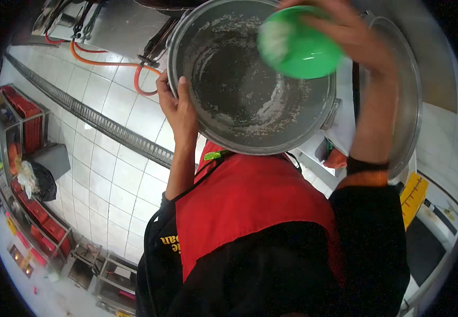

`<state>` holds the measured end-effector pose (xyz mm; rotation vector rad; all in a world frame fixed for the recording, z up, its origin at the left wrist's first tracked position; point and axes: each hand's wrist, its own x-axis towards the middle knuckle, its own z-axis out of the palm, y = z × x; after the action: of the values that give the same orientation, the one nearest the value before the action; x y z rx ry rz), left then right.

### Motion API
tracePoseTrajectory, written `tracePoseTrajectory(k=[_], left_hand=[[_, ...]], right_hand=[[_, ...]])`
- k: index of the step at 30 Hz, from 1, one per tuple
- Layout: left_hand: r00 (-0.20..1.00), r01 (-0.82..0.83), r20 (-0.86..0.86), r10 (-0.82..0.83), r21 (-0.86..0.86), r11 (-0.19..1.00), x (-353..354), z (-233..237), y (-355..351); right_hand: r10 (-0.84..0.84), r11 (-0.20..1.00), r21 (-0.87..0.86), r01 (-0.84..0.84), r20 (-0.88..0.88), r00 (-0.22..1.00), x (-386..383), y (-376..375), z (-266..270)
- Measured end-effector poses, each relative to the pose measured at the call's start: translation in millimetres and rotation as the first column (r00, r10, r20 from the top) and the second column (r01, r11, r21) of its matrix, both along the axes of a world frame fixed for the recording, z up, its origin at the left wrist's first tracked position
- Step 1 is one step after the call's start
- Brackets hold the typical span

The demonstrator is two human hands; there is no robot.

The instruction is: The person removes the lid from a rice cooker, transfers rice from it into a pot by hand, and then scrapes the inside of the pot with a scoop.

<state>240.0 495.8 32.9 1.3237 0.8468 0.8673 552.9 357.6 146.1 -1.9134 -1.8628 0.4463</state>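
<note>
Against the front of the red apron [263, 193], the large round grey metal pot [321, 113] is tilted open toward the wearer, white grains stuck inside. The shiny green bowl [313, 58], holding white grains, is over its right side, gripped by the right fingers [332, 24]; the left fingers [182, 87] clamp the pot's left rim.
</note>
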Motion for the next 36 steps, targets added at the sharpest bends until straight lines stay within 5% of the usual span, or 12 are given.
tracePoseTrajectory(k=[1,3,6,8,12,14,16,18,21,23,26,36], left_hand=[[1.000,0.009,0.015,-0.009,-0.017,1.000,-0.7,-0.4,-0.1],[1.000,0.007,-0.011,-0.007,-0.028,1.000,-0.5,2.9,-0.9],[0.997,0.077,-0.003,-0.077,-0.044,0.996,-0.4,5.7,-0.7],[0.995,0.094,0.020,-0.093,-0.078,0.993,-3.1,2.7,1.0],[0.993,0.107,0.047,-0.104,-0.069,0.992,-6.0,1.0,-1.3],[0.995,0.090,0.054,-0.086,-0.078,0.993,-7.7,7.4,-7.2],[0.996,0.073,0.066,-0.067,-0.091,0.993,-11.7,8.4,-10.6],[0.999,0.050,0.024,-0.048,-0.067,0.997,-16.1,6.1,-13.0],[0.999,0.042,0.033,-0.039,-0.068,0.997,-19.5,5.1,-15.6],[0.999,0.025,0.040,-0.023,-0.060,0.998,-20.0,4.7,-17.3],[0.999,-0.001,0.043,0.003,-0.059,0.998,-21.0,1.1,-19.2],[0.998,-0.041,0.041,0.044,-0.069,0.997,-20.4,-6.9,-18.4]], right_hand=[[-0.268,0.962,-0.027,0.270,-0.255,0.929,-14.8,-34.9,51.1],[-0.526,0.838,0.133,0.529,-0.063,0.848,-36.6,-74.4,109.3],[-0.556,0.825,0.237,0.513,0.175,0.813,-37.4,-119.7,120.3],[-0.438,0.893,0.263,0.364,0.690,0.576,-38.2,-146.5,87.7],[-0.491,0.868,0.360,0.343,0.731,0.474,-72.0,-123.8,64.2],[-0.560,0.793,0.527,0.306,0.430,0.708,-103.1,-74.1,53.0],[-0.328,0.910,0.319,0.265,0.162,0.931,-120.7,-33.2,17.5],[-0.147,0.989,0.038,0.142,0.153,0.977,-146.3,0.6,-42.0],[0.174,0.848,-0.529,-0.001,0.277,0.945,-164.5,21.8,-149.6],[0.422,0.759,-0.647,-0.076,0.400,0.814,-168.8,9.0,-218.1],[0.307,0.684,-0.723,0.098,0.408,0.860,-188.0,5.5,-223.1],[0.344,0.715,-0.686,-0.131,0.183,0.921,-219.3,27.5,-201.0]])
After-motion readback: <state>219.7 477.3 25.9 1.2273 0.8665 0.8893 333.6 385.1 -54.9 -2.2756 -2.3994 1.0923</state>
